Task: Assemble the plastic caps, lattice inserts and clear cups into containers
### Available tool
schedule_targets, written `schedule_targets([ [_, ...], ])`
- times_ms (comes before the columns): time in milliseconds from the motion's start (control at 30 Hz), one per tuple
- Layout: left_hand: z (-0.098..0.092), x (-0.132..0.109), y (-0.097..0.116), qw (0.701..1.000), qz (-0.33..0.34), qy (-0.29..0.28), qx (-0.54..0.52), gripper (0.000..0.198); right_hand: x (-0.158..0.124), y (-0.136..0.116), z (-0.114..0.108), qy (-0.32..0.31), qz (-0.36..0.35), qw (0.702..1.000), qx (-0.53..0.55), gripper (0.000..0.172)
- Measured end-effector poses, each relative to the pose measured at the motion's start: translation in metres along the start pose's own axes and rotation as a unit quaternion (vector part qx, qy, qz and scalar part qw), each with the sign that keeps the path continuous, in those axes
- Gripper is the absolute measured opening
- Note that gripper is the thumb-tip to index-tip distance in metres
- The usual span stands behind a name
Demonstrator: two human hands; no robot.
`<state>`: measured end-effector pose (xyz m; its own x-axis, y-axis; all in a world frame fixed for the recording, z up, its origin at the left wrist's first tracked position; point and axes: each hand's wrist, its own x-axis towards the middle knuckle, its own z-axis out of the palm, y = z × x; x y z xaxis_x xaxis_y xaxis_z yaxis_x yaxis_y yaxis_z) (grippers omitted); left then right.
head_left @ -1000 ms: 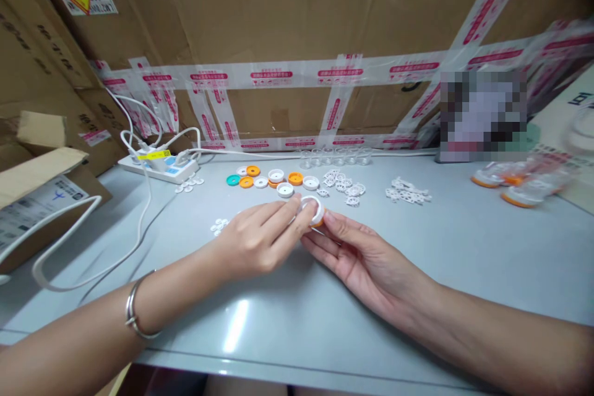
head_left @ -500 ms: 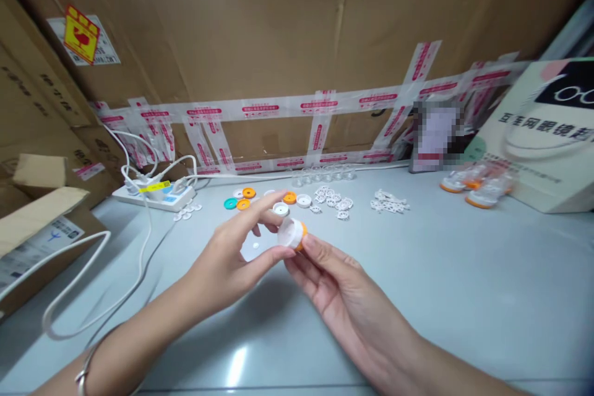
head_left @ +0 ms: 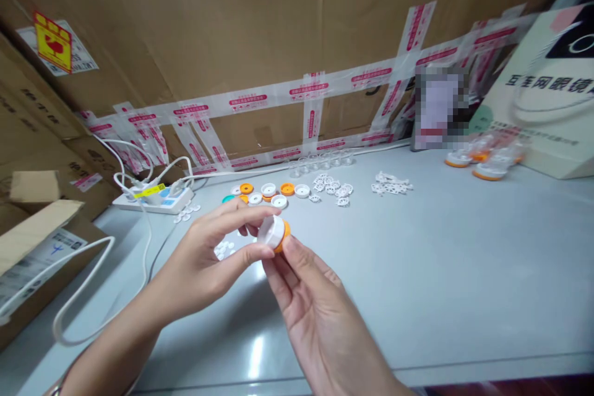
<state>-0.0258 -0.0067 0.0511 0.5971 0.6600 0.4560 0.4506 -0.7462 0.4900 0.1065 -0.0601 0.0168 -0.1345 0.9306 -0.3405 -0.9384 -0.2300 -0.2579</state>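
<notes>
Between both hands, above the table, is a small round plastic piece with a white cup-shaped side and an orange rim. My left hand grips the white side between thumb and fingers. On the orange side, my right hand pinches with thumb and fingertips. Behind the hands lie white round caps, orange round caps and a teal cap partly covered by my left hand. Small white discs show beneath my left hand.
Farther back stand clear cups. Flat white openwork pieces and thin white parts lie to the right. Clear-and-orange assembled pieces stand by a paper bag. A power strip with cables and an open carton are left.
The camera view has tilted and shifted, so both hands appear slightly farther left. Both still hold the white and orange piece, with more small discs showing under my left hand.
</notes>
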Motion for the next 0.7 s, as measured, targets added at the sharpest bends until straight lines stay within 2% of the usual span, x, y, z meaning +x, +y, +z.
schedule_targets([
  [300, -0.002, 0.000, 0.008, 0.999, 0.013, 0.015, 0.039, 0.028, 0.000, 0.001, -0.002, 0.000, -0.022, 0.998, -0.055, 0.019],
  [433, -0.002, -0.001, 0.011, 0.999, 0.023, 0.013, 0.039, 0.027, 0.002, 0.005, -0.011, -0.040, -0.042, 0.995, -0.078, 0.020],
  [567, -0.004, -0.002, 0.012, 0.999, 0.025, -0.003, 0.045, 0.029, 0.006, 0.008, -0.019, -0.052, -0.056, 0.992, -0.102, 0.016],
  [700, -0.008, -0.003, 0.009, 0.998, 0.016, -0.046, 0.047, 0.030, 0.009, 0.010, -0.023, -0.054, -0.055, 0.991, -0.110, 0.013],
])
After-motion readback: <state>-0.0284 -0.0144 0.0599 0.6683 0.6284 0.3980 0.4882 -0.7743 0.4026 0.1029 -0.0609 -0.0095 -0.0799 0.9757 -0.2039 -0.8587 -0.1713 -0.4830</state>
